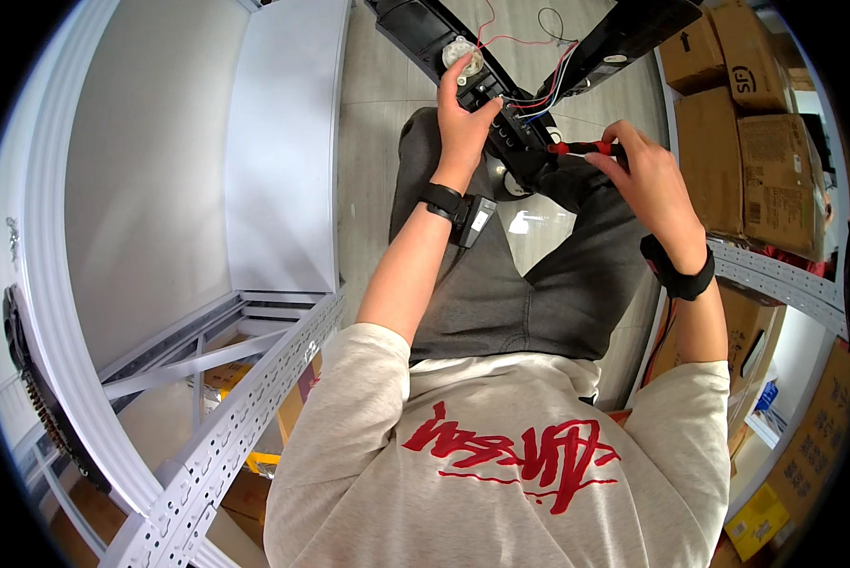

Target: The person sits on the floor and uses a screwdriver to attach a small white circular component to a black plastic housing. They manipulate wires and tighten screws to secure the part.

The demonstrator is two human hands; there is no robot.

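A long black plastic housing [420, 33] slants between my knees, its inner side with moulded slots facing up. My left hand [463, 128] grips its left edge, a finger by the whitish round part [460, 59] and the thumb on the housing's middle. In my right hand [647, 175] is a red-and-black screwdriver [581, 148], held roughly level, pointing left at the housing's near end. Its tip is too small to make out. Thin red, white, blue and black wires [550, 95] run from the housing to a second black plastic piece [624, 43] at the upper right.
White metal shelving [255, 379] stands close on my left, beside a pale panel [283, 142]. Stacked cardboard boxes [709, 161] fill a rack on my right. Grey floor tiles [373, 142] show around my legs. Each wrist wears a black band.
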